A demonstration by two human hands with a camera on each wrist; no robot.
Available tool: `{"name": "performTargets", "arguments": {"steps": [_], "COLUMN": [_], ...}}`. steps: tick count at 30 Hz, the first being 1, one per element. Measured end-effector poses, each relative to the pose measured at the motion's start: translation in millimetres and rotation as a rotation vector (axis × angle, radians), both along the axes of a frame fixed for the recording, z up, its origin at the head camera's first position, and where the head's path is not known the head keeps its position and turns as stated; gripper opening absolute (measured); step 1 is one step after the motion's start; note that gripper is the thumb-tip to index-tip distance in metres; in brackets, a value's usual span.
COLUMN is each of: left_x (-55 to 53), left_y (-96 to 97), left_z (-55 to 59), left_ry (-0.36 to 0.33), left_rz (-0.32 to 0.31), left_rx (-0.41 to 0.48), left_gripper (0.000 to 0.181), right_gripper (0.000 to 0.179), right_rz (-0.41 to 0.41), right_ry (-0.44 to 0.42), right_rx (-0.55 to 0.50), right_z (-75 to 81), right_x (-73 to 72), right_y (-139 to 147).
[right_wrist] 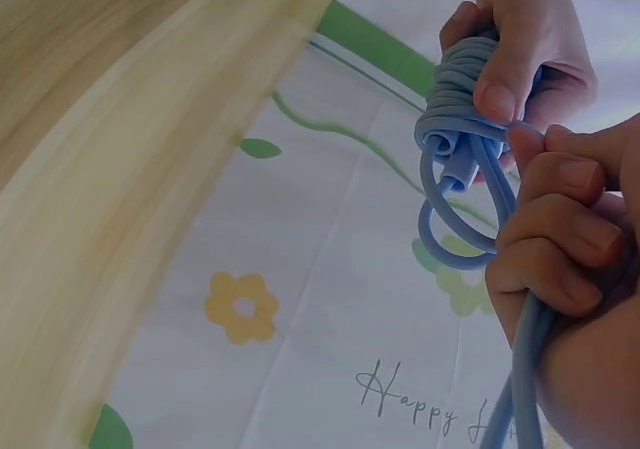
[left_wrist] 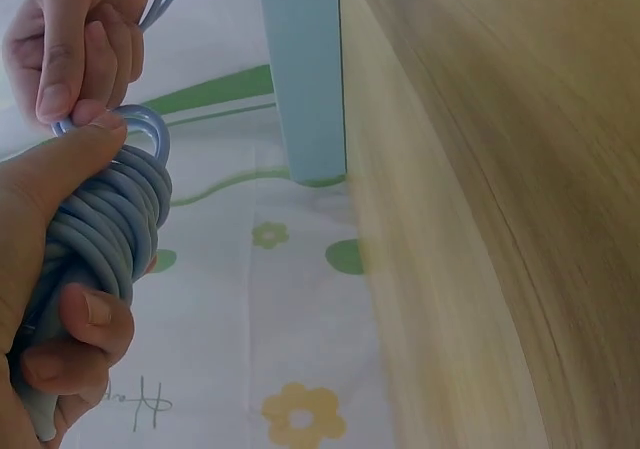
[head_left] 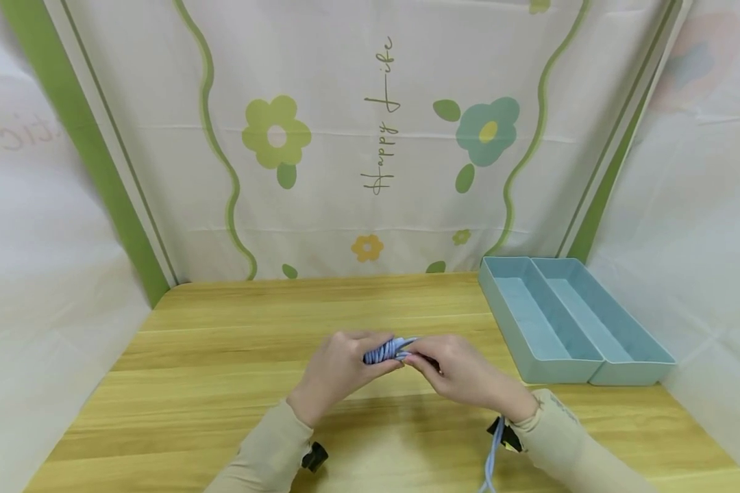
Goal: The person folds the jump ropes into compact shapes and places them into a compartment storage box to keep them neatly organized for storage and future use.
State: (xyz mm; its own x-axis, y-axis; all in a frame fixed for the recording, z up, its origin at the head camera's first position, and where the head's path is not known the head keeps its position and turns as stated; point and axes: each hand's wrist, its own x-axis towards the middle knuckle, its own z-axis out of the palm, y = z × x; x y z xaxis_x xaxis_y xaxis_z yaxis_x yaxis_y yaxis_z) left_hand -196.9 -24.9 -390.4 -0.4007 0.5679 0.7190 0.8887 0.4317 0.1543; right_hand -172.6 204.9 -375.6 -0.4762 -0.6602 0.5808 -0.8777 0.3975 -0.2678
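Note:
A light blue cord (head_left: 381,351) is wound in tight turns into a thick bundle. My left hand (head_left: 339,370) grips this bundle, its thumb lying along the coils in the left wrist view. Small loops of cord (right_wrist: 430,231) stick out of the bundle's end facing the right hand. My right hand (head_left: 462,370) pinches the cord at that end, fingers curled, close to the left thumb. Two strands (right_wrist: 528,369) run from the right palm and hang down past the right wrist. A smooth, tapered pale blue end (left_wrist: 38,409) shows below the left fingers.
A light blue tray (head_left: 512,349) with two long compartments stands at the right rear of the wooden table (head_left: 222,342). Behind the table hangs a white curtain (head_left: 321,205) with flowers and lettering; more white cloth flanks both sides.

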Motion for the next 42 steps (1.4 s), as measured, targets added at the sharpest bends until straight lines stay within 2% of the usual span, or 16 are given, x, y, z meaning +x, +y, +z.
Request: {"name": "performTargets", "arguments": {"steps": [6,11,15,20,25,30,33,39,42], "left_x": [0.8,1.0,0.5,-1.3,-1.9,-1.1,-0.6,-0.1,0.0], "left_y": [2.4,2.9,1.4,-0.9,-0.6,0.8,1.4,1.8,2.6], "left_z": [-1.4,-2.2,-1.1,2.9,6.5,6.7,5.8,3.2,2.5], "left_ry": [0.127,0.141,0.073,-0.074,-0.138,-0.214,-0.252,-0.295,-0.317], "left_rz": [0.028,0.012,-0.051,-0.183,-0.273,-0.343,-0.373,-0.434,-0.476], "left_rx": [0.004,0.004,0.015,0.045,0.03,0.047,0.062,0.126,0.169], "left_gripper": [0.022,0.019,0.023,0.023,0.022,0.025,0.027,0.025,0.025], "right_gripper": [0.012,0.013,0.014,0.013,0.021,0.02,0.019,0.028,0.032], "right_rz": [0.0,0.015,0.056,0.112,0.21,0.297,0.299,0.239,0.202], "right_ry": [-0.016,-0.097,-0.149,-0.065,-0.01,-0.051,-0.102,-0.143,-0.213], "right_rx": [-0.037,-0.041,-0.037,-0.068,-0.173,-0.247,-0.26,-0.272,-0.274], "right_z": [1.6,6.6,10.1,12.3,10.3,7.4,6.5,-1.4,-5.1], "right_x": [-0.6,-0.6,-0.6,-2.6,-8.1,-14.9,-17.1,-22.1,-23.0], "right_y": [1,7,12,14,16,20,21,21,20]}}
